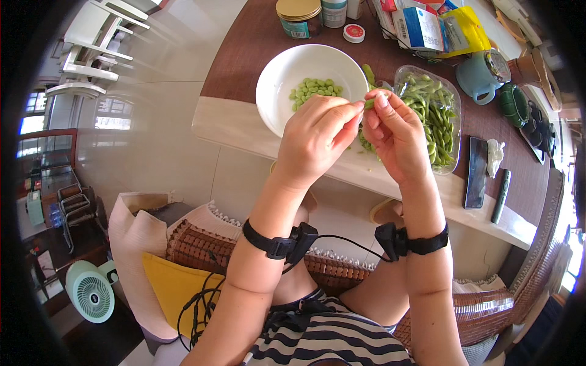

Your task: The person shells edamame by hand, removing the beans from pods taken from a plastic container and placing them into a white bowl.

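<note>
Between my fingertips is a green edamame pod (370, 104), pinched from both sides above the table's near edge. My left hand (316, 132) grips its left end, in front of the rim of a white bowl (270, 91). Shelled green beans (316, 90) lie in the bottom of that bowl. My right hand (397, 132) holds the pod's other end, partly covering a clear plastic tray (451, 164) full of edamame pods (435, 114). More green pieces (365, 142) lie on the table beneath my hands, mostly hidden.
Jars (300, 18) and a small white lidded pot (354, 33) stand behind the bowl. Boxes and packets (419, 29) fill the far right, beside a blue mug (478, 75). A smartphone (476, 171), a crumpled tissue (495, 158) and a remote control (501, 196) lie right of the tray.
</note>
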{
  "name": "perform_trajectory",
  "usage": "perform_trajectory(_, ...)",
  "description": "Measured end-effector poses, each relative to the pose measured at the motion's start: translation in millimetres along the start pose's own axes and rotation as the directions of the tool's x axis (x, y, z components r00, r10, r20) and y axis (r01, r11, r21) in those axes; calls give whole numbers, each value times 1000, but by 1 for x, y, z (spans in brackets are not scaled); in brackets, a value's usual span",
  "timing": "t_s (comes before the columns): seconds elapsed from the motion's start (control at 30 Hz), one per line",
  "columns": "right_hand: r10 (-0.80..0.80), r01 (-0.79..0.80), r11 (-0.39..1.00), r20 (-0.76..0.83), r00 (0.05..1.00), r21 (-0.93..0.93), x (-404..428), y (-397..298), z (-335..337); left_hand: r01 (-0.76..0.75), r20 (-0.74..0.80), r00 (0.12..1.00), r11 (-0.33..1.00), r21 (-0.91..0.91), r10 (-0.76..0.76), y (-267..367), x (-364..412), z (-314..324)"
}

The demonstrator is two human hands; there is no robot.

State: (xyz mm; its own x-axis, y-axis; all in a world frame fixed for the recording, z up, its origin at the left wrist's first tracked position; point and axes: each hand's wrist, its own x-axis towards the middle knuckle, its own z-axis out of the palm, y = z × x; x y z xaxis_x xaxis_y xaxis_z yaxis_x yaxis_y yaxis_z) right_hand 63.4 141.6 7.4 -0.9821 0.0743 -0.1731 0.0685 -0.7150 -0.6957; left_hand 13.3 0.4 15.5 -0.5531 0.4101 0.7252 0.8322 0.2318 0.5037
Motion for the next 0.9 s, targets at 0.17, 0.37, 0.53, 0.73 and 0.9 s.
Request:
perform_trajectory(0.17,-18,13,982,-24,1000,-188,-2,-4,2,77,43,996,996,-42,-75,-1,-1,0)
perform_trajectory(0.37,-41,47,940,23,999,-339,-1,-6,0,124,88,989,989,-82,-117,-1,-2,1)
perform_trajectory(0.53,-35,39,944,16,999,-326,0,-5,0,205,134,973,968,-144,-187,-4,-5,-1)
perform_trajectory(0.73,-33,29,909,-2,999,-415,0,-5,1,285,187,950,939,-191,-250,-2,-6,-3)
perform_trajectory(0.9,-26,8,903,-37,999,-429,0,-1,8,283,162,952,950,-135,-261,-3,-7,-3)
